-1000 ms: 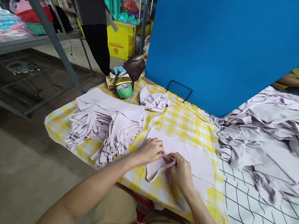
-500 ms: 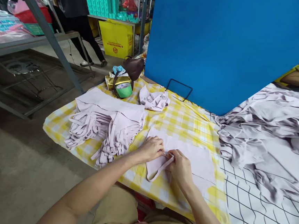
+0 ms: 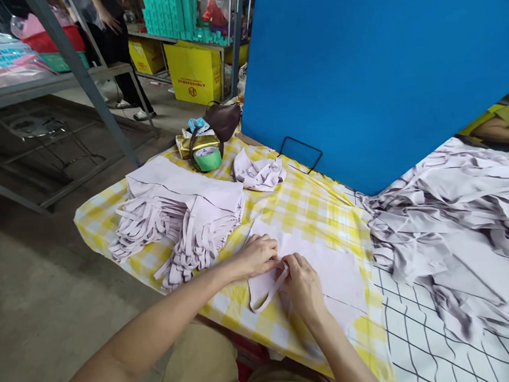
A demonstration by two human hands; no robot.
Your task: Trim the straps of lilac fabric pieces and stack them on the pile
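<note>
A pale lilac fabric piece lies flat on the yellow checked tablecloth in front of me. My left hand rests over its left part, fingers closed in a pinch on the fabric strap. Close beside it, my right hand pinches the same strap, which loops down toward me between the hands. The fingertips partly hide the gripped spot. To the left is a stack of matching fabric pieces, their straps hanging in a bunch toward me.
A crumpled fabric piece, a green tape roll and a dark bag sit farther back. A blue board rises behind. Heaped fabric covers the right side. One person stands beyond; another's arm shows at right.
My hands stay at the strap, the right fingers slightly nearer the left. The person in the background has shifted left. The view has tilted slightly.
</note>
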